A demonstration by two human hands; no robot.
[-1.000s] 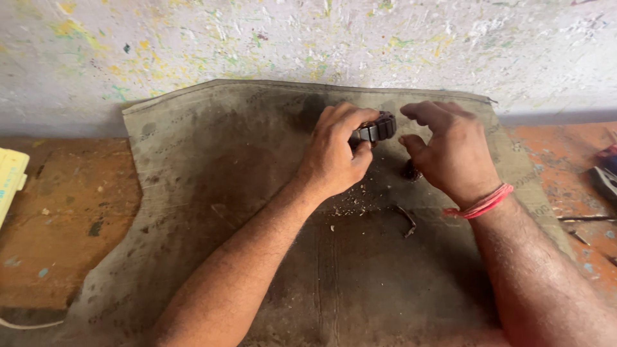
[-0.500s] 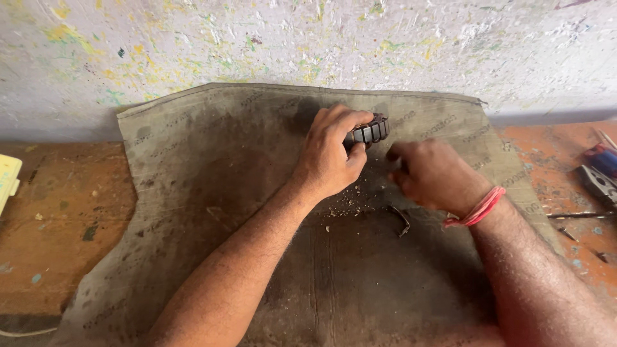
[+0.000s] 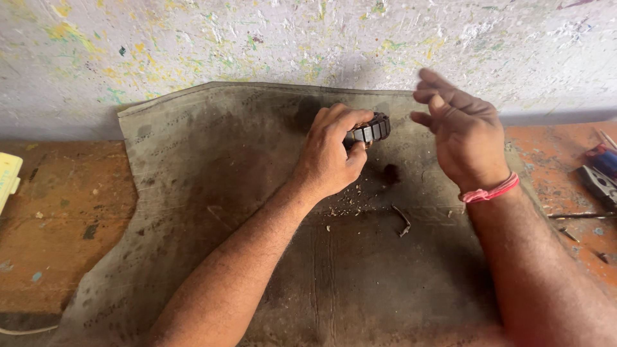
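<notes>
The left hand [image 3: 331, 157] has its fingers clamped on a small dark ribbed cylindrical part [image 3: 369, 130], held just above a grimy olive cloth [image 3: 193, 186] spread over the orange-brown tabletop [image 3: 58, 218]. The right hand [image 3: 459, 132] hovers beside the part without touching it, fingers apart and loosely curled, holding nothing, a pink thread band at its wrist. Under the hands lie pale crumbs [image 3: 347, 205], a dark smudge and a short bent metal pin [image 3: 403, 222]. The cloth's far edge runs up against the paint-flecked wall [image 3: 257, 38]; its left edge leaves bare tabletop out to a yellow object [image 3: 8, 180] at the frame's edge. Hand tools [image 3: 601, 177] crowd the right side, close to the right forearm
</notes>
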